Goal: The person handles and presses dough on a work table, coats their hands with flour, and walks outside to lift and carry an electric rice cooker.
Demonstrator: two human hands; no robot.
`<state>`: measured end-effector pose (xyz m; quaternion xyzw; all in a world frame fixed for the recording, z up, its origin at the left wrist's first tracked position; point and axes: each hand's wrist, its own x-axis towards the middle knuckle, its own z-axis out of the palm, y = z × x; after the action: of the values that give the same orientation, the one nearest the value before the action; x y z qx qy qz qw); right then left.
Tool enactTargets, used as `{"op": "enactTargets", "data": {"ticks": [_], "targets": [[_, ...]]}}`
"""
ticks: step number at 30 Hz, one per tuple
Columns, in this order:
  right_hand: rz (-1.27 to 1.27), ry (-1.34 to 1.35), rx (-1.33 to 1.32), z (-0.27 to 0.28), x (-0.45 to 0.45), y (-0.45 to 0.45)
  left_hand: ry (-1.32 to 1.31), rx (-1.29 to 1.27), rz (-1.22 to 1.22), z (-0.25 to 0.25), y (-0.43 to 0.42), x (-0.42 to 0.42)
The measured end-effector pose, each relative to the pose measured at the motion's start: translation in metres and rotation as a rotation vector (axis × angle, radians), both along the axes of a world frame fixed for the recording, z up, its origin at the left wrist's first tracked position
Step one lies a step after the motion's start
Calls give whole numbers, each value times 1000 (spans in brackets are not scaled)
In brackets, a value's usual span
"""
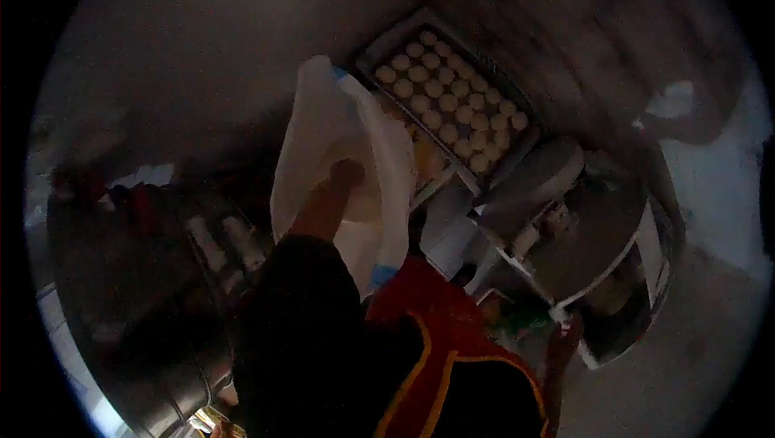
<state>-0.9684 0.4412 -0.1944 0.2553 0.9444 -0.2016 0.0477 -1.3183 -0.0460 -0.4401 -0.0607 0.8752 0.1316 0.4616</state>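
Observation:
My left hand (347, 173) reaches into the open mouth of a white sack (391, 167), its dark sleeve ending on the forearm. Pale material (362, 202), perhaps powder, lies around the hand inside. Dimness hides the fingers, so whether they are closed or hold anything cannot be told. A dim reddish shape (567, 333) beside a white-edged box at the lower right may be my right hand, but its fingers cannot be made out.
Beyond the sack, a dark tray (529, 147) holds several round pale pieces in rows. White-edged boxes (557, 313) with assorted items stand to the right. A large shiny metal vessel (153, 341) is at the left. Red cloth with yellow trim (436, 309) covers my front.

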Motion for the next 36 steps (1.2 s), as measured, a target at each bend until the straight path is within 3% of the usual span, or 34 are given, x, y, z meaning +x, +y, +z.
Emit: {"op": "enactTargets", "data": {"ticks": [4, 7, 10, 13, 15, 17, 19, 22, 23, 25, 27, 29, 33, 36], "targets": [[-33, 116, -48, -20, 10, 13, 83, 3, -11, 58, -2, -17], [-44, 91, -63, -1, -10, 6, 149, 37, 42, 109, -8, -26], [71, 224, -1, -34, 18, 31, 162, 177, 368, 151, -26, -28], [63, 195, -48, -43, 28, 52, 167, 399, 775, 179, -43, -39], [52, 324, -188, -56, 42, 74, 337, 536, 833, 216, -28, -25], [189, 409, 136, -44, 62, 87, 465, 654, 723, 256, 13, -8], [38, 300, -143, -30, 78, 107, 229, 726, 677, 260, 54, -27], [-2, 451, -126, -43, 120, 129, -33, 919, 476, 307, 169, 14], [-13, 455, -130, -39, 130, 136, 115, 934, 456, 313, 226, 44], [-22, 465, -149, -31, 149, 144, 349, 883, 442, 321, 341, 120], [-134, 462, -256, -40, 171, 150, 285, 958, 165, 312, 401, 158], [-203, 495, -308, -49, 196, 166, 26, 967, 131, 311, 469, 196], [-288, 609, -235, -82, 235, 181, -310, 635, 458, 242, 591, 241], [-449, 510, -273, -83, 252, 172, -375, 603, 469, 185, 638, 257]]}}
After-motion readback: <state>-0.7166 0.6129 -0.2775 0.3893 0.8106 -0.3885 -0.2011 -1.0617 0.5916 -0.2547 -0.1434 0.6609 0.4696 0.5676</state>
